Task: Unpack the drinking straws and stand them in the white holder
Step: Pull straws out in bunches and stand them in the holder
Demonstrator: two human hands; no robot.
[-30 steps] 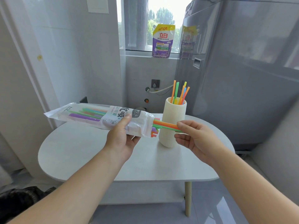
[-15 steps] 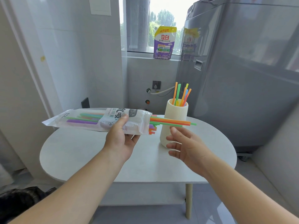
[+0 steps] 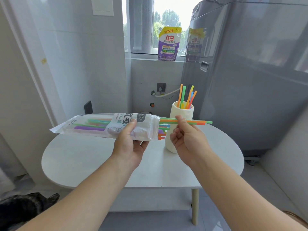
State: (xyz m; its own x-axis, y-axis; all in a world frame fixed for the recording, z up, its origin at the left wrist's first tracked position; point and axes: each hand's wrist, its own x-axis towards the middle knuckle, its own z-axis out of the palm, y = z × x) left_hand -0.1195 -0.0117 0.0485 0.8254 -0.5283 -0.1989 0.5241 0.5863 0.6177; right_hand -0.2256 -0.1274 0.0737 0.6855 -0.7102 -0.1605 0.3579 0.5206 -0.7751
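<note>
Six straws (image 3: 186, 97) upright in one white holder (image 3: 180, 117), two hands busy.

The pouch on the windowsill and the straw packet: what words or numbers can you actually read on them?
"150克" on the yellow top of the pouch on the windowsill.
"立白" in red, on the same pouch, below that.
Smaller lines on the pouch's purple part: too small to read.
"Straw" on the label of the straw packet in the left hand.
Large characters beside it: partly covered and skewed, not reliably readable.
</note>
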